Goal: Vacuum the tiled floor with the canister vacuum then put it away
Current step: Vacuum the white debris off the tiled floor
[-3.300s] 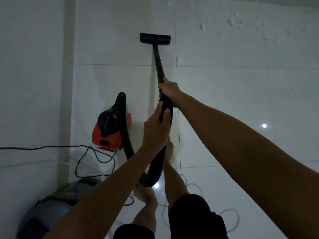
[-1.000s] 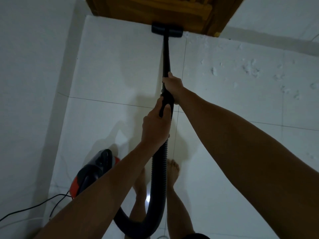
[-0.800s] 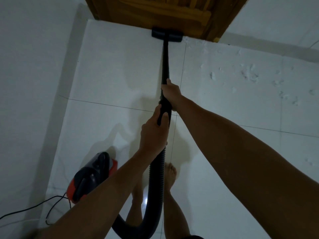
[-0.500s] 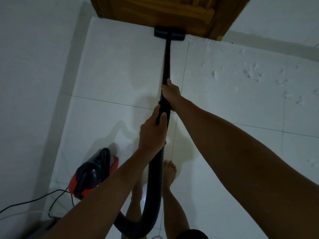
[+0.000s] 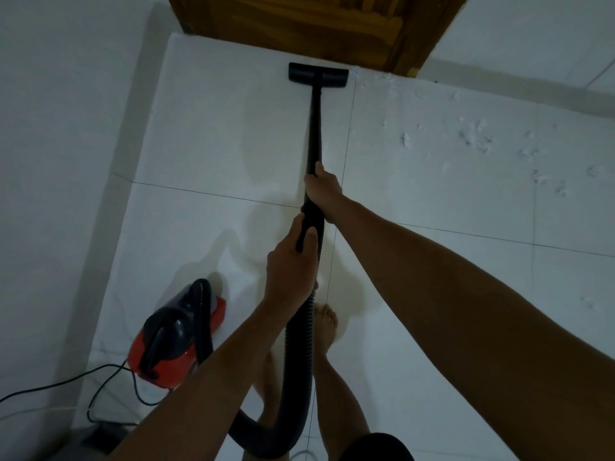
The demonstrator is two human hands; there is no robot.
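A red and black canister vacuum (image 5: 176, 337) sits on the white tiled floor (image 5: 233, 144) at the lower left. Its ribbed black hose (image 5: 299, 354) loops under my arms and rises to the black wand (image 5: 315, 128). My left hand (image 5: 291, 271) grips the hose handle. My right hand (image 5: 322, 191) holds the wand just ahead of it. The flat floor nozzle (image 5: 318, 75) rests on the tile a little short of the wooden door (image 5: 316, 24).
White crumbs and scraps (image 5: 476, 141) are scattered over the tiles to the right. A white wall (image 5: 60, 161) runs along the left. The black power cord (image 5: 100, 377) trails from the canister at lower left. My bare feet (image 5: 326, 324) stand under the hose.
The nozzle has drawn back slightly from the foot of the door toward me. Over three seconds, I moved forward to the door, with the canister trailing behind at the left.
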